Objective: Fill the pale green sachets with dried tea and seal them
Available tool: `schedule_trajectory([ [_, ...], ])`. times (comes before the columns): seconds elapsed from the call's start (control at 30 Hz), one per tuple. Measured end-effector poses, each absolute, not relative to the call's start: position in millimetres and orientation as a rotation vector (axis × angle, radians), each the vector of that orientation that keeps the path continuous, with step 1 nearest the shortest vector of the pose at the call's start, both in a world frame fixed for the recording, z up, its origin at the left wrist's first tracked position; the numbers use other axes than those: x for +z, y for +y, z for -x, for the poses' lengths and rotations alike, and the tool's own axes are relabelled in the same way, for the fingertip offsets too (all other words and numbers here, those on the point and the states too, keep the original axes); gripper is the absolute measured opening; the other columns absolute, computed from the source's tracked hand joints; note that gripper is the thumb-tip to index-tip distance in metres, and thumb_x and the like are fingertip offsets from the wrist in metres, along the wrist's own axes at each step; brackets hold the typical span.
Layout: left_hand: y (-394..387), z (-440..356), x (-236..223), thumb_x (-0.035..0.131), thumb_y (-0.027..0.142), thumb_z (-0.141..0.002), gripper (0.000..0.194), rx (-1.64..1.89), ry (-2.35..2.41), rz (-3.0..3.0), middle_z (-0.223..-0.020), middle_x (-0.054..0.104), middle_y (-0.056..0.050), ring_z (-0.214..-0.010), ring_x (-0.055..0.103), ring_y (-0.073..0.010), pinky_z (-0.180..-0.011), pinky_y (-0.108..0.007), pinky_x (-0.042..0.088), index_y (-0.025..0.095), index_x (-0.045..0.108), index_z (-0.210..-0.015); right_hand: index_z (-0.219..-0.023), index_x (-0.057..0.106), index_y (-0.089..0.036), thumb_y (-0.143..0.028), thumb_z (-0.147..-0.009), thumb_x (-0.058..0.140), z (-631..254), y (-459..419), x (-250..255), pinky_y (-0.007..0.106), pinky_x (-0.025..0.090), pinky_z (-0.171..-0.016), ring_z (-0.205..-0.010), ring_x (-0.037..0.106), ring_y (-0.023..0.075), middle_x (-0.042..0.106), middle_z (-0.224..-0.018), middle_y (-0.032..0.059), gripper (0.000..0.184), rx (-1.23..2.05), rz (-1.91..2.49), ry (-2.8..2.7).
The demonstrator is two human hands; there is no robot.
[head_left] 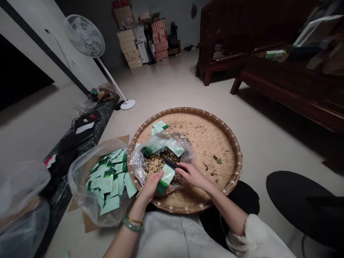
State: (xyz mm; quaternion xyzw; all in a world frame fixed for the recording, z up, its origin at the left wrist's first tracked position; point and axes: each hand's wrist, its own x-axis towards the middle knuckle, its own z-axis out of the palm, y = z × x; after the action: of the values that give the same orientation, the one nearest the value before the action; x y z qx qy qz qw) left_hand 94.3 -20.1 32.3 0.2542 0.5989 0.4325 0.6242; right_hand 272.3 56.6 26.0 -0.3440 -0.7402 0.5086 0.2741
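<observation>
A light-green packet [168,173] with a dark-green end is gripped in my left hand [152,184]. My right hand [192,175] closes round a slim black tool [171,163], whose far end lies across the packet's upper edge; its exact kind is unclear. Both hands are above a clear plastic bag [136,160] holding a loose yellow-and-dark dry mixture [154,163] that looks like grains or dried leaves. More green packets [176,148] rest along the bag's far side. The bag sits in a round woven bamboo tray [215,143], at its left.
Left of the tray, a big clear bag [77,175] is heaped with green packets [110,182]. A few packets [160,126] and dark scraps lie in the tray. A white standing fan [85,37], a dark wooden bench [290,86] and a round black stool [292,200] stand around.
</observation>
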Motion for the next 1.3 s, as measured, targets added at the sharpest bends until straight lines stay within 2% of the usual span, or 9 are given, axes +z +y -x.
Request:
schedule_trajectory([
  [0.07,-19.1,-94.1,29.4,0.068,0.057,-0.065,0.047,1.028,1.421,-0.617,-0.06,0.067,-0.005,-0.051,0.06,-0.0162,-0.052,-0.027,0.049,0.011,0.068,-0.072,-0.088,0.066,-0.016,-0.035,-0.087,0.049,-272.4,57.6,21.7,0.026,0.041,-0.064,-0.071,0.059,0.0181,0.068,-0.08,0.0047,0.026,1.351,0.938,-1.986],
  [0.17,-17.6,-88.3,23.5,0.066,0.058,-0.067,0.048,1.017,1.477,-0.685,-0.06,0.068,-0.006,-0.053,0.06,-0.0168,-0.053,-0.027,0.048,0.01,0.069,-0.071,-0.081,0.065,-0.016,-0.039,-0.086,0.049,-270.3,59.1,14.0,0.024,0.039,-0.059,-0.063,0.055,0.0153,0.064,-0.068,0.0016,0.028,1.431,0.935,-1.94],
  [0.33,-16.7,-81.5,21.3,0.064,0.056,-0.069,0.047,1.0,1.481,-0.751,-0.066,0.07,-0.007,-0.059,0.061,-0.018,-0.056,-0.026,0.046,0.009,0.07,-0.073,-0.089,0.059,-0.018,-0.057,-0.08,0.052,-268.6,60.6,7.3,0.019,0.027,-0.036,-0.035,0.038,0.0066,0.057,-0.057,-0.0047,0.041,1.971,0.966,-1.624],
  [0.53,-15.7,-74.2,23.2,0.065,0.057,-0.068,0.047,1.011,1.447,-0.724,-0.06,0.068,-0.007,-0.053,0.059,-0.0169,-0.052,-0.025,0.044,0.009,0.068,-0.07,-0.086,0.053,-0.017,-0.063,-0.075,0.055,-270.5,57.9,5.2,0.016,0.027,-0.031,-0.033,0.039,0.0046,0.059,-0.059,-0.0047,0.047,2.128,0.939,-1.411],
  [0.8,-14.4,-36.6,20.5,0.063,0.058,-0.07,0.05,0.967,1.416,-0.848,-0.064,0.068,-0.006,-0.059,0.058,-0.0164,-0.058,-0.025,0.044,0.009,0.07,-0.076,-0.094,0.059,-0.018,-0.054,-0.077,0.058,-241.6,46.7,9.4,0.017,0.024,-0.032,-0.033,0.036,0.0049,0.057,-0.058,-0.0043,0.04,1.897,1.056,-1.546],
  [0.93,-15.3,-23.2,14.8,0.06,0.057,-0.073,0.05,0.934,1.356,-0.913,-0.07,0.069,-0.007,-0.06,0.056,-0.0162,-0.057,-0.026,0.044,0.009,0.071,-0.083,-0.078,0.061,-0.017,-0.05,-0.078,0.058,-215.3,37.4,18.3,0.018,0.025,-0.035,-0.036,0.037,0.0057,0.051,-0.052,-0.0053,0.033,1.698,1.116,-1.625],
  [1.13,-12.8,-8.6,8.5,0.06,0.057,-0.073,0.05,0.907,1.34,-0.933,-0.062,0.067,-0.005,-0.057,0.056,-0.0157,-0.055,-0.026,0.043,0.009,0.069,-0.073,-0.077,0.051,-0.019,-0.059,-0.077,0.054,-207.1,37.3,13.9,0.018,0.024,-0.031,-0.032,0.034,0.0052,0.051,-0.053,-0.0068,0.04,1.899,1.199,-1.52],
  [1.23,-9.7,0.8,10.1,0.06,0.059,-0.072,0.051,0.949,1.359,-0.85,-0.061,0.067,-0.006,-0.057,0.058,-0.017,-0.056,-0.027,0.045,0.008,0.069,-0.073,-0.085,0.053,-0.019,-0.061,-0.08,0.048,-219.6,45.7,6.1,0.02,0.03,-0.034,-0.035,0.039,0.0077,0.054,-0.056,-0.0053,0.043,1.854,1.283,-1.522],
  [1.3,-6.9,8.6,13.1,0.063,0.06,-0.069,0.053,0.987,1.385,-0.772,-0.061,0.068,-0.007,-0.058,0.06,-0.0186,-0.058,-0.028,0.047,0.008,0.069,-0.076,-0.088,0.057,-0.017,-0.058,-0.081,0.048,-228.6,50.5,0.0,0.024,0.043,-0.046,-0.05,0.054,0.0133,0.062,-0.068,0.001,0.043,1.583,1.361,-1.653],
])
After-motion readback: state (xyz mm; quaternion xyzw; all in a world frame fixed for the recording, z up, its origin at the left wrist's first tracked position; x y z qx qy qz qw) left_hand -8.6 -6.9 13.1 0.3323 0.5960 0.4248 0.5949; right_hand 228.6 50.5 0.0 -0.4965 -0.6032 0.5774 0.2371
